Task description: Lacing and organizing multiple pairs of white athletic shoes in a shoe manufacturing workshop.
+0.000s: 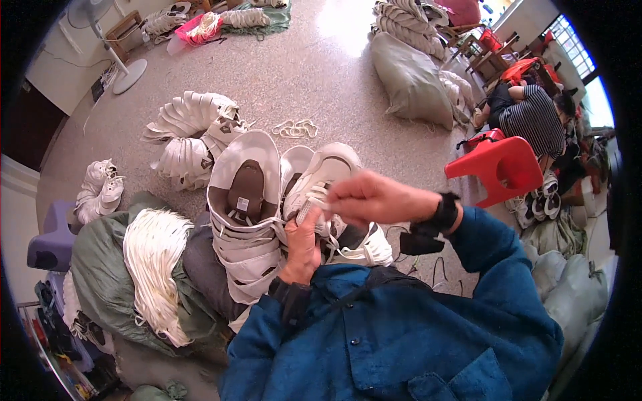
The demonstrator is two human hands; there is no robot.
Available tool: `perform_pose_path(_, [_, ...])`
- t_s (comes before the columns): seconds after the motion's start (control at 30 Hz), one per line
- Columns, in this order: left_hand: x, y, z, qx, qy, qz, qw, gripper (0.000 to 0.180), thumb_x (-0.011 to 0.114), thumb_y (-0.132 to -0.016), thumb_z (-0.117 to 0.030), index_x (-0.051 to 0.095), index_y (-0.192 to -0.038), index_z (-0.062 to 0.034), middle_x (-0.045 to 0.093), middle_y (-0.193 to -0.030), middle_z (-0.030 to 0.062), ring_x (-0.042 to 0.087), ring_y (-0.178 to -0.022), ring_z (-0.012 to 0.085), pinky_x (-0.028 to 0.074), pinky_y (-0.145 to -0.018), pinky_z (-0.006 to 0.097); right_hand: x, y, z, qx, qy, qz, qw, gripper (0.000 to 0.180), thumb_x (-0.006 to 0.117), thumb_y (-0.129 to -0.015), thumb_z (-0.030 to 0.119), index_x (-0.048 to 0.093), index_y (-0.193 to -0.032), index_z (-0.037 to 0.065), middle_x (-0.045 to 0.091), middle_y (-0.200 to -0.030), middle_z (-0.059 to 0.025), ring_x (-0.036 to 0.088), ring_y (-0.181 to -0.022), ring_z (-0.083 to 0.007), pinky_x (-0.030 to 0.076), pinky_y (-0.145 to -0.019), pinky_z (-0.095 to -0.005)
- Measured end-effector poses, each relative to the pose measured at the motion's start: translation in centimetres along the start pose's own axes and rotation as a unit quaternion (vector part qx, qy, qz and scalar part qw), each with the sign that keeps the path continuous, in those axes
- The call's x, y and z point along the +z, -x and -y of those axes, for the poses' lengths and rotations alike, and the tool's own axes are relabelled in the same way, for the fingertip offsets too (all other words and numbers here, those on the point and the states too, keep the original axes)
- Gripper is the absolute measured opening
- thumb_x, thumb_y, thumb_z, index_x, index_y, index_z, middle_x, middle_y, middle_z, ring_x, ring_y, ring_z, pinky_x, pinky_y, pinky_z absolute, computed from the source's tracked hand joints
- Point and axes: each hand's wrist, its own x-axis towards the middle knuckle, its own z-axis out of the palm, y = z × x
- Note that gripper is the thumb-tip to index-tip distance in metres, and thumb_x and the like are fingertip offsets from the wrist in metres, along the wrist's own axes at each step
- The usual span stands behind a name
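Fingers of the left hand (303,247) clasp a cream sneaker (336,159) beside the stacked sneakers (247,267); those of the right hand (382,197) curl above it, grip indiscernible, lacing apparently underway, next requiring steady support.

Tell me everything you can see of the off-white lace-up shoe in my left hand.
The off-white lace-up shoe has a rounded toe pointing away from you, and its upper looks smooth, perhaps synthetic. Your left hand grips it at the near end. Your right hand, fingers curled, crosses in front and hides part of it; whether those fingers hold a lace is unclear.
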Motion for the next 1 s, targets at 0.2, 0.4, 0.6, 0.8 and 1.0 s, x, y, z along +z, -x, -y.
perform_pose_path(0.2, [1.1, -0.3, -0.5, 0.040, 0.007, -0.081, 0.996, 0.032, 0.071, -0.089, -0.020, 0.063, -0.114, -0.0021, 0.066, -0.104, 0.0034, 0.064, -0.086, 0.0128, 0.053, -0.072, 0.028, 0.3, -4.7, 12.2, -0.134, -0.069, 0.031, 0.988, 0.024, 0.057, -0.097, 0.021, 0.069, -0.097, 0.001, 0.056, -0.061, 0.0008, 0.050, -0.053, -0.0059, 0.041, -0.048, -0.0238])
perform_pose_path(0.4, [-0.3, -0.9, -0.4, -0.032, -0.011, -0.061, 0.998, 0.029, 0.062, -0.093, -0.032, 0.064, -0.113, -0.0117, 0.066, -0.103, 0.0002, 0.063, -0.090, 0.0144, 0.052, -0.076, 0.034, 0.0, -6.0, 0.5, 0.058, 0.052, -0.062, 0.995, 0.021, 0.057, -0.091, 0.018, 0.064, -0.081, 0.001, 0.059, -0.062, -0.0013, 0.053, -0.048, -0.0071, 0.041, -0.041, -0.0246])
perform_pose_path(0.6, [-0.9, 0.6, -0.5, 0.074, -0.160, -0.009, 0.984, 0.024, 0.065, -0.090, -0.023, 0.064, -0.110, -0.0108, 0.066, -0.097, 0.0025, 0.064, -0.087, 0.0142, 0.051, -0.076, 0.033, 1.5, -3.5, -7.5, 0.147, -0.053, -0.095, 0.983, 0.018, 0.060, -0.089, 0.017, 0.062, -0.079, 0.002, 0.060, -0.063, -0.0005, 0.054, -0.049, -0.0075, 0.041, -0.041, -0.0238])
perform_pose_path(0.8, [0.0, 0.2, -0.6, -0.012, 0.006, -0.003, 1.000, 0.020, 0.064, -0.092, -0.018, 0.065, -0.108, -0.0060, 0.067, -0.098, 0.0029, 0.065, -0.081, 0.0139, 0.053, -0.070, 0.030, 2.2, -2.1, -8.4, 0.106, -0.007, -0.142, 0.984, 0.017, 0.062, -0.089, 0.018, 0.064, -0.082, 0.002, 0.062, -0.067, -0.0007, 0.057, -0.058, -0.0067, 0.044, -0.049, -0.0241])
perform_pose_path(1.0, [-0.6, -0.5, 0.2, -0.001, 0.018, -0.022, 1.000, 0.022, 0.064, -0.092, -0.016, 0.065, -0.110, -0.0039, 0.067, -0.102, 0.0033, 0.064, -0.089, 0.0137, 0.052, -0.079, 0.030, 0.9, 6.0, -9.0, 0.202, -0.046, -0.159, 0.965, 0.019, 0.064, -0.091, 0.021, 0.067, -0.086, 0.003, 0.062, -0.071, 0.0018, 0.053, -0.060, -0.0051, 0.041, -0.052, -0.0226])
